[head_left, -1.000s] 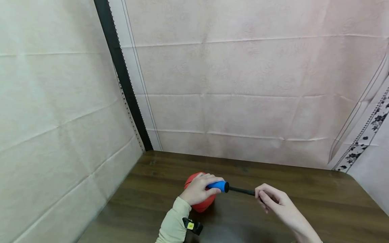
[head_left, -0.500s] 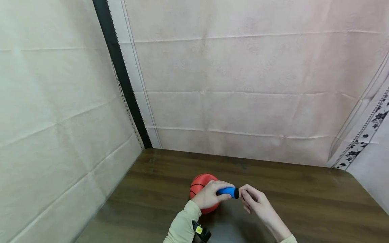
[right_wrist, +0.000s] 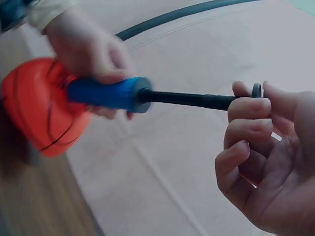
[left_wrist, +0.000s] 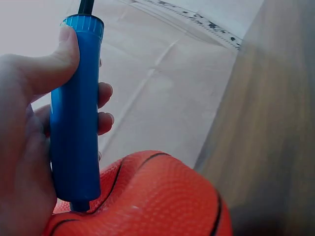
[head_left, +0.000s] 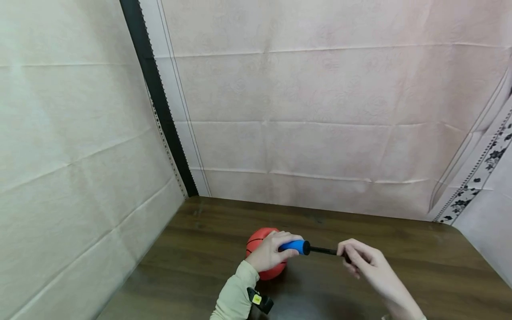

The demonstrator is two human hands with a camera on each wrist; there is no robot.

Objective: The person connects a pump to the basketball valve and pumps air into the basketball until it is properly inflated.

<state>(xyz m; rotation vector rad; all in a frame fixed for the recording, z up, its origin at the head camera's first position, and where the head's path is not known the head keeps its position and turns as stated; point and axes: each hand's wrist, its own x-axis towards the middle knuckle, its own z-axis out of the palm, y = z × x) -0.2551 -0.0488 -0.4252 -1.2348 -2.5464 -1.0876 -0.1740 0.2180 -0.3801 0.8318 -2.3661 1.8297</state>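
A blue hand pump (left_wrist: 76, 118) is gripped round its barrel by my left hand (head_left: 269, 253), thumb lying along it near the cap. Its lower end meets a red ball (left_wrist: 162, 196) with black basketball lines. In the left wrist view the ball's surface is dented and folded around the pump's tip. My right hand (right_wrist: 266, 152) pinches the end of the black pump rod (right_wrist: 192, 98), which is drawn well out of the barrel. At the rod's end a small ring-like part (right_wrist: 256, 91) shows between thumb and fingers.
The ball is over a dark brown wooden table (head_left: 192, 275). Pale creased cloth (head_left: 312, 111) hangs behind the table and at both sides. A black strip (head_left: 160, 98) runs down the back left corner. A black wrist device (head_left: 261, 300) sits on the left sleeve.
My right hand pushed the rod into the barrel about half a second ago and has since drawn it out rightward again. The left hand, pump and ball shifted right, then slightly back left.
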